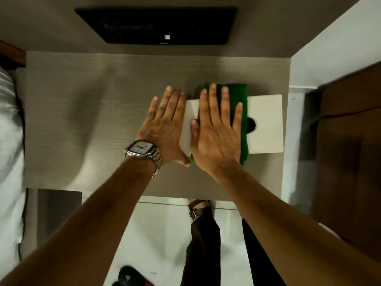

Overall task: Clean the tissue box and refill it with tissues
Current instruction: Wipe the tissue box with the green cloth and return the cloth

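Note:
A cream-white tissue box [266, 124] lies flat on the right part of the wooden desk [86, 124], with a dark round opening in its top. A folded green cloth [239, 93] is draped across the box's middle. My right hand [216, 133] lies flat on the cloth with fingers spread, pressing it onto the box. My left hand [165, 129], with a metal wristwatch, rests flat against the box's left end, fingers straight. No tissues are in sight.
A black flat screen [160, 25] hangs on the wall behind the desk. White bedding [8, 141] is at the left edge. A brown wooden panel [350, 162] stands to the right. Below the desk's near edge are my legs, a sandalled foot and a dark slipper [129, 275] on the floor.

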The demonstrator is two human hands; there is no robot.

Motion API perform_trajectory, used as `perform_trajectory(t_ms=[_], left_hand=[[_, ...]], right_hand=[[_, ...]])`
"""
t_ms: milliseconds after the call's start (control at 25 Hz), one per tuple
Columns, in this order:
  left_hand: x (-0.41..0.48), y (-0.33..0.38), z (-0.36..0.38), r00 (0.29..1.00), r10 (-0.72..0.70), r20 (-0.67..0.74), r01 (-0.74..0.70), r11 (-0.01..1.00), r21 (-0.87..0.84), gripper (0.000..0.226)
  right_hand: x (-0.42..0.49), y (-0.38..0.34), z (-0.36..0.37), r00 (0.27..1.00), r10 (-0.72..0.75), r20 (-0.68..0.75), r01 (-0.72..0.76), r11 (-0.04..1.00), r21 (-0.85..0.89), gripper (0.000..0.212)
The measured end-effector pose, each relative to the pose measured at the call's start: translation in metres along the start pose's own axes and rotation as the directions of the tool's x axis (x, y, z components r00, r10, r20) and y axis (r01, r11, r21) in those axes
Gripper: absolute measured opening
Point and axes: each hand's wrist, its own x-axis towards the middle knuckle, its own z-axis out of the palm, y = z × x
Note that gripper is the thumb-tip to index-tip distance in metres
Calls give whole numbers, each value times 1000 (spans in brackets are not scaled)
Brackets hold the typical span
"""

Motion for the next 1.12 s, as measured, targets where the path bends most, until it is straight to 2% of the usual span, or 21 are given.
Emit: perform_trajectory(t_ms=[80,200,280,320,440,520,560,640,720,760,840,920,960,1040,1120], left_hand=[[-2,0,1,1000,-5,1,5,1000,-16,163],[-1,3,2,1000,9,-13,-10,999,-38,161],[-2,3,2,1000,6,3,-6,1000,-29,160],[-2,1,2,1000,2,12,-1,1000,-27,160],[-3,-1,0,1000,-10,25,11,999,-40,158],[-2,2,0,1000,0,25,1,1000,-30,158],[-2,3,1,1000,4,22,-4,1000,-23,158],[-2,5,1,1000,9,15,-9,1000,-12,158],[-4,4,1,1000,0,19,0,1000,-7,159],[-5,4,0,1000,-8,20,8,1000,-9,160],[-5,4,-3,1000,-16,26,17,1000,-20,160],[-5,5,-4,999,-26,33,26,999,-21,159],[-5,6,-3,999,-30,27,31,999,-23,158],[-5,9,-1,999,-35,14,36,999,-26,158],[-4,10,1,999,-42,-7,42,999,-22,154]], right_hand=[[-24,22,-2,1000,16,12,-16,1000,21,64],[-23,13,-5,982,-158,105,160,987,-4,64],[18,5,-8,970,-232,68,233,972,-17,65],[38,10,-11,982,-182,40,183,983,-19,65],[43,62,-19,988,155,-22,-156,987,-35,69],[1,75,-20,972,233,-10,-233,972,-43,71],[-16,64,-19,981,192,28,-191,981,-47,72],[-20,34,-11,995,0,97,1,1000,-6,74],[11,21,-8,983,-162,85,163,987,-1,74],[28,27,-12,983,-169,70,171,985,-12,75],[44,67,-19,1000,5,17,-4,999,-47,76],[20,103,-21,977,212,-24,-213,976,-40,76],[-1,105,-22,972,235,-23,-235,971,-35,75],[-31,77,-18,990,135,40,-133,991,-28,73],[-34,32,-5,995,-68,80,64,997,43,70]])
